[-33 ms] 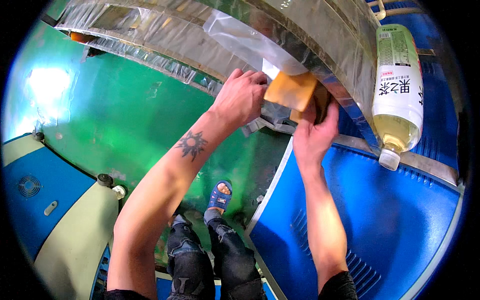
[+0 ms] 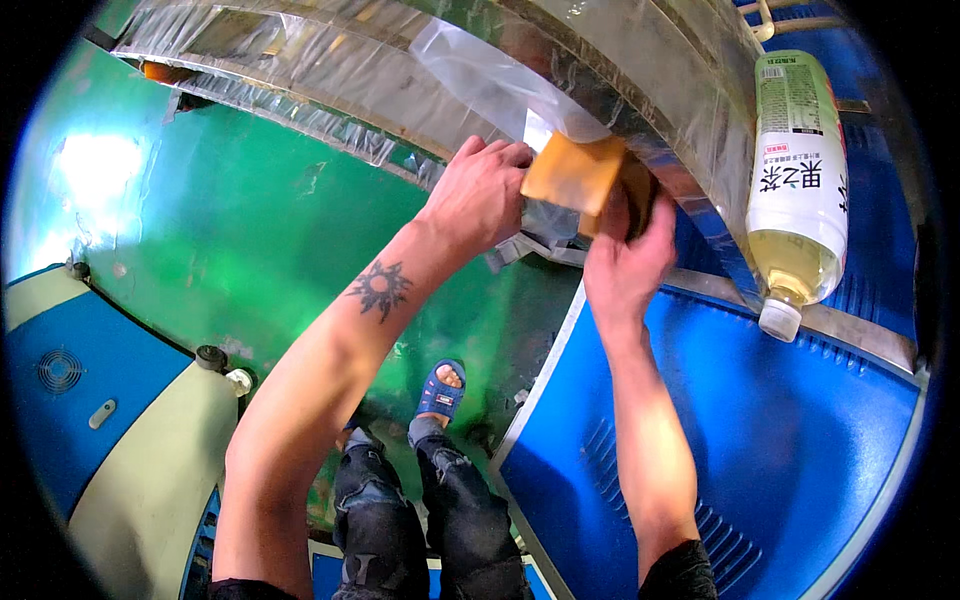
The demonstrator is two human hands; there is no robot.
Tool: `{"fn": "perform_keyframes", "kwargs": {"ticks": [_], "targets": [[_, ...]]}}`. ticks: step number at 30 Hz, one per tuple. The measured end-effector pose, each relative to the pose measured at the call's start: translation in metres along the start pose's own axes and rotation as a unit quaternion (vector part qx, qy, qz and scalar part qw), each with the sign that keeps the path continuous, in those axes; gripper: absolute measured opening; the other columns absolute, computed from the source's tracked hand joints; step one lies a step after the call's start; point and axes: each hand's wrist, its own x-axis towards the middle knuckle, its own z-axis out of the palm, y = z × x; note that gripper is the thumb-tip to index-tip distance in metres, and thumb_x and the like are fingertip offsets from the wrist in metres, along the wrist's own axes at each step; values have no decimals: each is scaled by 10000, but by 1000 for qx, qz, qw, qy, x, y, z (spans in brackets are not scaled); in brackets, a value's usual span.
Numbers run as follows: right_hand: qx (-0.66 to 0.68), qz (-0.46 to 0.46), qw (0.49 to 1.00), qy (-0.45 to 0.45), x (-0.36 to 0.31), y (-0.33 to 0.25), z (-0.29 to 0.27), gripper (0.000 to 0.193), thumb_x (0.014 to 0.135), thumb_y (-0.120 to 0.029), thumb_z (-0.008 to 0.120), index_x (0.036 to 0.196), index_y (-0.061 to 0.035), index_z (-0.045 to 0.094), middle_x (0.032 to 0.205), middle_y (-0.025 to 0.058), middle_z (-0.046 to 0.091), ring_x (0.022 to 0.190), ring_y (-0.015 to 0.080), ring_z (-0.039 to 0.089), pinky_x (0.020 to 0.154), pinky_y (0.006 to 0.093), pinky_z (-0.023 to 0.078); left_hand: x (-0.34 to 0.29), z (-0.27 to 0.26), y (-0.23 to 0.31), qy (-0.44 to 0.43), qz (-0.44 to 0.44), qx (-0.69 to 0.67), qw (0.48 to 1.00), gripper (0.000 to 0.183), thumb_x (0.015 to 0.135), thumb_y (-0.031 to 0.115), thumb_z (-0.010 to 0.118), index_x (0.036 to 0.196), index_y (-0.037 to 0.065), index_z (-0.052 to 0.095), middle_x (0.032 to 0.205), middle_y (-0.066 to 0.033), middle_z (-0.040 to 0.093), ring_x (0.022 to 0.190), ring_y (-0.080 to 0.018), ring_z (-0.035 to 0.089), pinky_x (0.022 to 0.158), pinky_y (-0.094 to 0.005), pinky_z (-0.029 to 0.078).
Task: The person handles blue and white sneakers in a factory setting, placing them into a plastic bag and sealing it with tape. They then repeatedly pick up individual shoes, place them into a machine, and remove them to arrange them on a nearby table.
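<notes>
My right hand (image 2: 630, 250) is closed around an amber-yellow, block-like thing (image 2: 572, 175), slightly blurred, with a darker brown rounded part beside the fingers. My left hand (image 2: 475, 190) is a closed fist just left of this thing. Its fingertips are turned away, so what they grip is hidden. Milky clear plastic film (image 2: 475, 75) runs from the upper middle down behind the amber thing. More see-through plastic shows below it, between my hands.
A film-covered frame (image 2: 340, 85) arches across the top. At the right, a bottle (image 2: 797, 180) of pale yellow drink lies cap toward me. Below is a blue metal panel (image 2: 780, 430) with slots. A blue and cream machine casing (image 2: 120, 400) stands at the left over the green floor (image 2: 280, 230).
The amber thing has shifted slightly left and turned a little in my right hand. My left hand has hardly moved.
</notes>
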Motion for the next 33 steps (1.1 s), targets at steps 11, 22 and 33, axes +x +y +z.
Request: {"fn": "perform_keyframes", "kwargs": {"ticks": [11, 22, 33], "targets": [[-291, 66, 924, -241, 90, 38, 49, 584, 985, -536, 347, 1100, -79, 692, 914, 134, 740, 918, 317, 702, 889, 412, 493, 4, -20, 5, -56, -49, -4, 997, 226, 757, 77, 634, 976, 93, 689, 1028, -100, 626, 1003, -304, 594, 854, -425, 470], [-67, 141, 988, 12, 16, -29, 21, 462, 932, -303, 638, 1266, 10, 574, 1048, 149, 700, 857, 294, 682, 825, 379, 517, -140, -20, 132, 85, -322, -200, 922, 225, 822, -50, 554, 1029, -11, 633, 1054, -211, 622, 988, -403, 621, 871, -439, 509], [284, 250, 916, -132, -178, -168, 3, 228, 933, -64, 581, 1144, 1, 637, 938, 151, 726, 738, 168, 694, 676, 317, 554, -270, -60, 190, -100, -389, -288, 870, 328, 870, 315, 626, 1108, 89, 632, 1146, -172, 665, 1123, -357, 610, 949, -442, 479]]}}
